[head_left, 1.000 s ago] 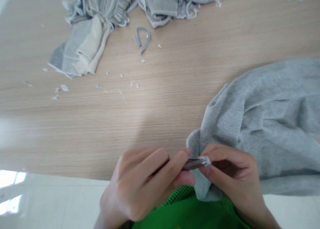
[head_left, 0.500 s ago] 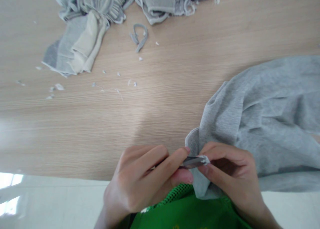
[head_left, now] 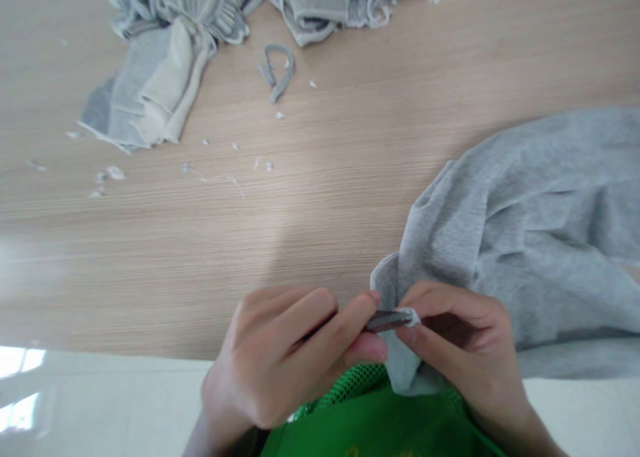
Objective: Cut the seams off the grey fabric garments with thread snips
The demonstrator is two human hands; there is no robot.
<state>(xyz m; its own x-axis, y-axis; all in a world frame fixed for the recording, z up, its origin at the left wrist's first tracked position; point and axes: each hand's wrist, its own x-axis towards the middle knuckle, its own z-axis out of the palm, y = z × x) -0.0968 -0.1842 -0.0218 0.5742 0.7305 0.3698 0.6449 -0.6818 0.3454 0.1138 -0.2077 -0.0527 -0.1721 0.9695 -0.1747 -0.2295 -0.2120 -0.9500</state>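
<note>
My left hand (head_left: pixel 290 350) is closed round a small pair of thread snips (head_left: pixel 387 321); most of the tool is hidden in the fingers and only the metal blades show. Their tips touch a small whitish bit of fabric edge (head_left: pixel 414 318). Thumb and forefinger of my right hand (head_left: pixel 470 340) pinch the grey fabric (head_left: pixel 540 224) right beside the tips. That cloth, with a stitched edge, spreads away to the right and hangs over the near table edge.
On the wooden table (head_left: pixel 320 210), striped and grey cloth pieces (head_left: pixel 170 77) lie bunched at the far left, with more grey cloth (head_left: pixel 320 7) beside them. A loose grey strip (head_left: pixel 277 74) and several lint scraps (head_left: pixel 116 172) are scattered there. A green apron (head_left: pixel 390 424) is below my hands.
The snips' blades look closer together at the whitish bit than before. Both hands hold nearly the same place, and the view has shifted very slightly.
</note>
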